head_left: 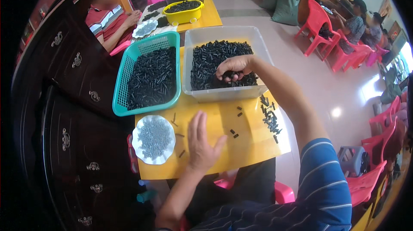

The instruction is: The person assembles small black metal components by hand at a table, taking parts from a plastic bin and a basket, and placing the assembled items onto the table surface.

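My right hand (233,68) is inside a clear plastic bin (230,94), its fingers curled around some small black tube-like pieces. More of these black pieces (211,61) fill the bin. My left hand (202,146) hovers at the table's near side, fingers stretched and thumb apart, holding nothing. Left of it lies a white scalloped plate (139,150) heaped with small silver metal pins or screws (155,137). Behind the plate, a teal basket (175,95) holds many black pieces, slimmer-looking than those in the bin.
Loose black pieces (271,119) lie along the right edge of the yellow table (206,106), with a few mid-table. A dark drawer cabinet (73,102) stands close on the left. Across the table sits a person (107,20), near a yellow tub (184,17). Pink chairs (318,29) stand to the right.
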### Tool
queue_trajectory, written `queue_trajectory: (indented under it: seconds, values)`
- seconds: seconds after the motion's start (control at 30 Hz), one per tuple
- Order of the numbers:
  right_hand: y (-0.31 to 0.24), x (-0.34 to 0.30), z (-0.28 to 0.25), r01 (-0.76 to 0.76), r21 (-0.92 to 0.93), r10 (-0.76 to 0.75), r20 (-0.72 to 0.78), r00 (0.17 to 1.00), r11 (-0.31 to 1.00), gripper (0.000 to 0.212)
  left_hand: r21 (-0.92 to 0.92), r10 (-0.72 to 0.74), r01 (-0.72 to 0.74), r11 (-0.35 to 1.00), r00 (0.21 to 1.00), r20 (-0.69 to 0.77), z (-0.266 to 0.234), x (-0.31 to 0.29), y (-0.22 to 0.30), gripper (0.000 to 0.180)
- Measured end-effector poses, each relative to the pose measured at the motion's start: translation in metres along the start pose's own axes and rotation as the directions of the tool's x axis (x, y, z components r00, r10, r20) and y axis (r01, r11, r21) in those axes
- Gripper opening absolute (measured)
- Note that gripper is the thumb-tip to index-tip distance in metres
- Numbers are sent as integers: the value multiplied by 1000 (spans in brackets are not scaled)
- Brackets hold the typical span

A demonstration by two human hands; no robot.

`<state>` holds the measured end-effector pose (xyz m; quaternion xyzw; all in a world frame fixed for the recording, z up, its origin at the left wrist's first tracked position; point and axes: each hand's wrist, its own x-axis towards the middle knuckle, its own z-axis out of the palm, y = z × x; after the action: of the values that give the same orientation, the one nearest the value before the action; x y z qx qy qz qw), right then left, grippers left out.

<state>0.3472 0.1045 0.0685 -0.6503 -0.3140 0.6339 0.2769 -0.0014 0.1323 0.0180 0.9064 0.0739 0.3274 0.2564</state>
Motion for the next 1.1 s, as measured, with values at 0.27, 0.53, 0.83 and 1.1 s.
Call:
queue_trajectory:
  seconds: [0.27, 0.53, 0.83, 1.1]
  values:
    - [-24, -25, 16, 342, 127, -335, -71, 940, 931, 25, 88, -320, 308, 947, 930, 181, 33, -44, -2, 106]
    - [-46, -62, 104, 530, 232, -542, -15, 840, 816, 28, 112, -276, 259, 959, 946, 171, 29, -48, -4, 116]
    - [53, 18, 199, 463, 243, -268, -558, 786, 852, 24, 231, -330, 292, 928, 933, 145, 31, -42, -24, 126]
    - [86, 65, 241, 645, 150, -253, -835, 488, 749, 30, 239, -295, 258, 936, 946, 132, 41, -44, -40, 113]
